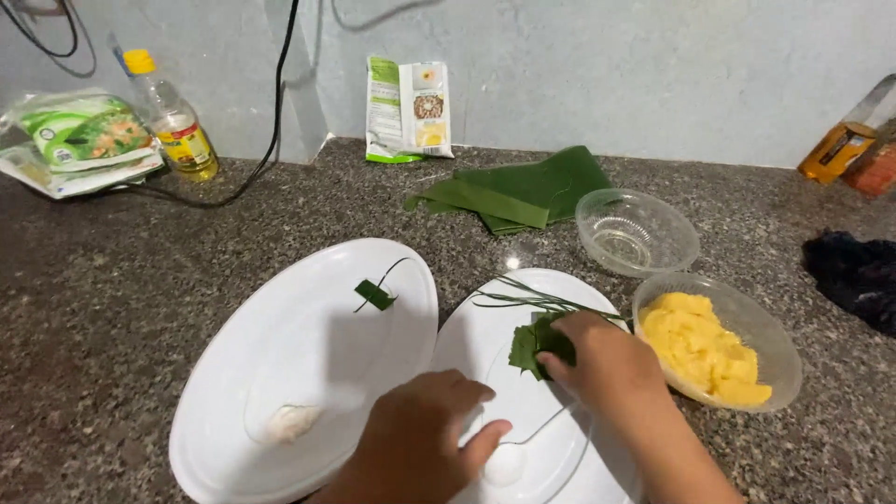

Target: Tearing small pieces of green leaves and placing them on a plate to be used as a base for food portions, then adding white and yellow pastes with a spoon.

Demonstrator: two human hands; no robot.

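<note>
My right hand (605, 359) pinches a small folded green leaf piece (534, 343) over the right white plate (485, 331). Thin green strands (537, 301) lie across that plate's far edge. My left hand (425, 439) rests at the near edge between the two plates, fingers curled with the thumb out, and nothing is visibly in it. The left white plate (280, 355) carries a small tied green leaf parcel (374, 294) and a white dab (291, 422). A clear bowl of yellow mash (714, 345) stands just right of my right hand.
An empty clear bowl (637, 231) and a stack of folded green leaves (523, 191) lie behind the plates. An oil bottle (174, 117), packets (79, 135) and a black cable (271, 103) are at back left, a pouch (409, 107) against the wall, a dark cloth (854, 275) at right.
</note>
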